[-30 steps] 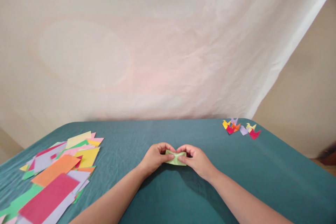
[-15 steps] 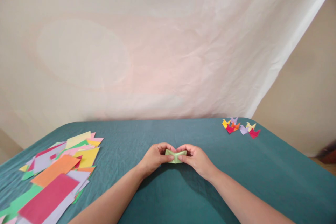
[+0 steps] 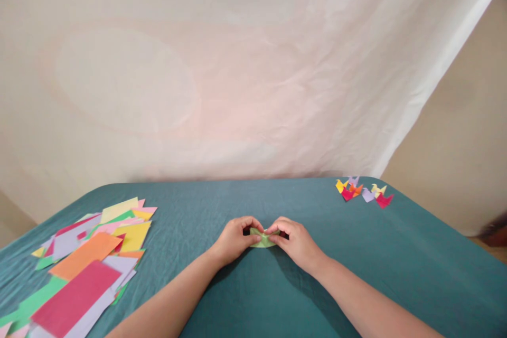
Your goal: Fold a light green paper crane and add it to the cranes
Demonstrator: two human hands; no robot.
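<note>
A small piece of folded light green paper (image 3: 263, 243) is held between my two hands, low over the middle of the table. My left hand (image 3: 234, 240) pinches its left part, thumb in front and fingers behind. On the other side my right hand (image 3: 295, 243) grips the right part the same way. Both sets of fingertips come close together at the paper's middle. Fingers cover much of its upper edge and side corners, so its full folded shape is partly hidden.
Loose coloured paper sheets (image 3: 83, 253) lie in an overlapping heap at the left of the green-covered table (image 3: 190, 206). Several small folded paper birds (image 3: 368, 194) stand at the far right. A pale hanging cloth (image 3: 237, 90) rises behind the table.
My fingertips have shifted inward over the green paper, and its top corners, spread wide before, now show less. Both hands stay in nearly the same place.
</note>
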